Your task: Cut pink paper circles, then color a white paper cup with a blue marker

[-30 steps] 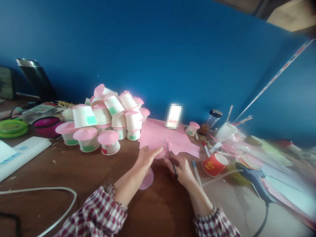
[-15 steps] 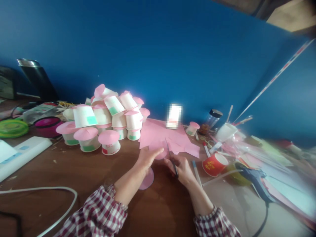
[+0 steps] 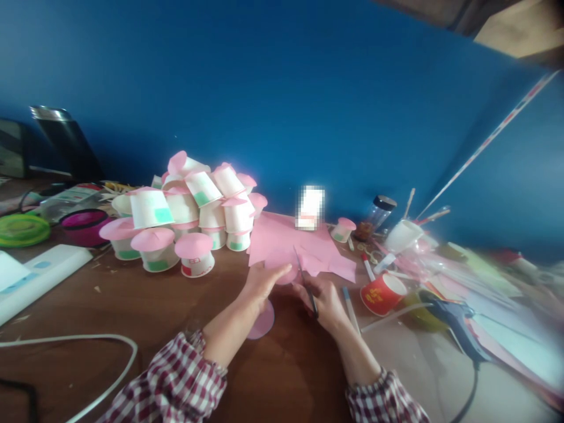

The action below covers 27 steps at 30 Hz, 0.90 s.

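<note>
My left hand [image 3: 261,283] pinches a small piece of pink paper [image 3: 284,274] just above the brown table. My right hand [image 3: 325,301] is closed around a pair of scissors [image 3: 305,281], whose blades point up and away beside the paper. A pink paper disc [image 3: 262,321] lies on the table under my left wrist. More pink paper sheets [image 3: 304,244] lie flat just beyond both hands.
A heap of white paper cups with pink lids [image 3: 189,214] stands at the left back. A red paper cup [image 3: 382,293], pens [image 3: 351,308], a glue gun [image 3: 453,320] and stacked paper are at the right. A white cable [image 3: 88,339], a white box [image 3: 39,276] and bowls [image 3: 83,226] are at the left.
</note>
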Tool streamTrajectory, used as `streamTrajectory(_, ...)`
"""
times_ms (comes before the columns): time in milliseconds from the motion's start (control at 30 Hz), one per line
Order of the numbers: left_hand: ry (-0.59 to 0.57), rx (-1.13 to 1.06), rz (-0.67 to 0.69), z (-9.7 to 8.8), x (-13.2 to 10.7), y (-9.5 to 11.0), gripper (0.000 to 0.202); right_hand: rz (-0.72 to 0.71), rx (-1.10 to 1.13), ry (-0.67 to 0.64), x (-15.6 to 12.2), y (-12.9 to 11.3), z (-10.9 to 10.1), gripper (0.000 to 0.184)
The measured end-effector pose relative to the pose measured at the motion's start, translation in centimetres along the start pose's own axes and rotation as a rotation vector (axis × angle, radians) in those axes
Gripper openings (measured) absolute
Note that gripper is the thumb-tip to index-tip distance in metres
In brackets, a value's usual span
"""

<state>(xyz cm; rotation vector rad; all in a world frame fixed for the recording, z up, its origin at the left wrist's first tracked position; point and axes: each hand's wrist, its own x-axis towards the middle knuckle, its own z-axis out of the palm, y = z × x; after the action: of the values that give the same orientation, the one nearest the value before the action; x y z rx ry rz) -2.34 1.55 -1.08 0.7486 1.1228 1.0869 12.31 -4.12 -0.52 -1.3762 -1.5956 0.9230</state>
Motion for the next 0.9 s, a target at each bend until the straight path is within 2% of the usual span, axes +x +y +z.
streamTrajectory(433, -0.006, -0.056, 0.009, 0.13, -0.54, 0.51, 0.042, -0.002, -0.041, -0.009, -0.04, 0.16, 0.04, 0.026)
streamTrajectory(600, -0.001, -0.015, 0.011, 0.02, -0.33, 0.34, 0.043, 0.014, 0.003, -0.028, -0.08, 0.20, 0.07, 0.028)
streamTrajectory(900, -0.058, -0.026, 0.016, -0.11, 0.06, -0.17, 0.042, 0.044, 0.055, -0.025, -0.08, -0.05, 0.13, 0.029)
